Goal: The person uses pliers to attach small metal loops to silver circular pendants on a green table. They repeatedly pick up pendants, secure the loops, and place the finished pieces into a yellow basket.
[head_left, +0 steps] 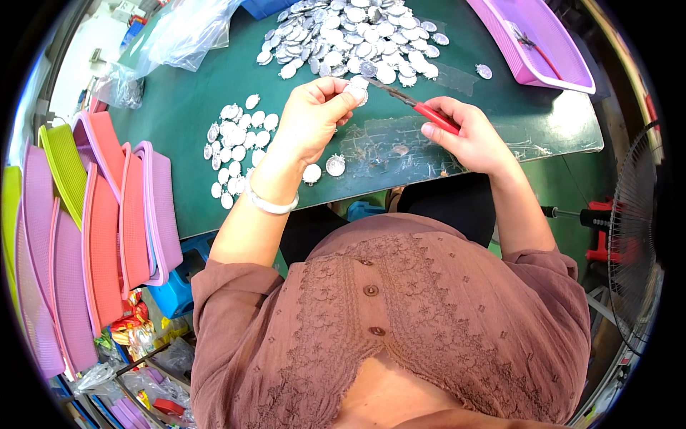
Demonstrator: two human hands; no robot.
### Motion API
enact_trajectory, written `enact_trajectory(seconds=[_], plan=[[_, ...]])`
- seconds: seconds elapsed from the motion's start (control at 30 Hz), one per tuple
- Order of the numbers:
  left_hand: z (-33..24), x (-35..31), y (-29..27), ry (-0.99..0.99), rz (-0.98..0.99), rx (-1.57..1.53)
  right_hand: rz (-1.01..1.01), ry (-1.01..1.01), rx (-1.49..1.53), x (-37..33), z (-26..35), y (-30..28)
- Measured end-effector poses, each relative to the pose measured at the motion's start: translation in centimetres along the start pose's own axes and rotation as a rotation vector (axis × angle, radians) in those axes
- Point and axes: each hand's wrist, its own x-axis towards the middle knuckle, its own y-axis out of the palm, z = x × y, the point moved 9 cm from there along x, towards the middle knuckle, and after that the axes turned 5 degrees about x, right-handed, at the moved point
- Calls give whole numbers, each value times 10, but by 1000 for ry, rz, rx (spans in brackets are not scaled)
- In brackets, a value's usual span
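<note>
My left hand (pixel 311 118) pinches a round silver metal pendant (pixel 359 91) between thumb and fingers, above the green table (pixel 400 143). In my right hand (pixel 471 136) is a pair of red-handled pliers (pixel 436 117), its dark narrow jaws pointing left, close to the held pendant. Whether the jaws touch it, I cannot tell. Beyond my hands lies a large heap of similar pendants (pixel 350 36), and a smaller scattered group (pixel 236 136) lies left of my left wrist. Near the table's front edge are two more, one a pendant with a patterned face (pixel 335 165).
At the far right, a purple basket (pixel 575 75) holds another red-handled tool (pixel 539 56). A clear plastic bag (pixel 186 39) lies at the back left. Stacked coloured baskets (pixel 103 243) stand left of the table. A fan (pixel 632 236) is at the right.
</note>
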Motion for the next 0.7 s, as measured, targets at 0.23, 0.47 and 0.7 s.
enact_trajectory(seconds=[0.23,0.47,0.7], plan=[[-1,-2,-1,16,16,48,52,15,-6,0,5,6],[-4,-4,1,32,32,54,64,33,7,-1,5,10],[-1,-11,14,-56,78,11,49,13,2,-3,6,11]])
